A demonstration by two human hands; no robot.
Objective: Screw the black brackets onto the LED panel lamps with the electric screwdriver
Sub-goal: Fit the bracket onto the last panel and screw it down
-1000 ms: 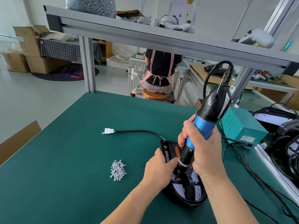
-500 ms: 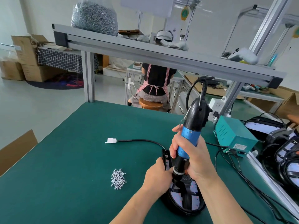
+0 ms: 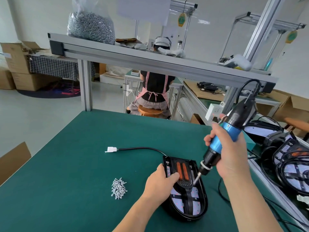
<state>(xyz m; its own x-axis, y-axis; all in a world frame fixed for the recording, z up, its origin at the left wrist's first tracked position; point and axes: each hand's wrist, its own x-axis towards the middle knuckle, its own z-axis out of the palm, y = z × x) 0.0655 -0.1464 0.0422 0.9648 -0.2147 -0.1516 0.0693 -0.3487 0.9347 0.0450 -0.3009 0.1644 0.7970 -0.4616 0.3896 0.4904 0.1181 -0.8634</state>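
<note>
I am watching the right hand (image 3: pixel 230 156) wrapping its fingers round the blue and black electric screwdriver (image 3: pixel 222 138). It is holding the tool tilted, with the thin metal tip pointing down at the right side of the black plastic bracket (image 3: pixel 184 171). The bracket is sitting on the black oval LED panel lamp (image 3: pixel 203 203), which is lying near the front edge of the green tabletop (image 3: pixel 66 164), toward the right. The left hand (image 3: pixel 160 183) is gripping the lamp's left rim, thumb lying on the bracket. A pile of small silver screws (image 3: pixel 119 190) is lying just left of that hand.
</note>
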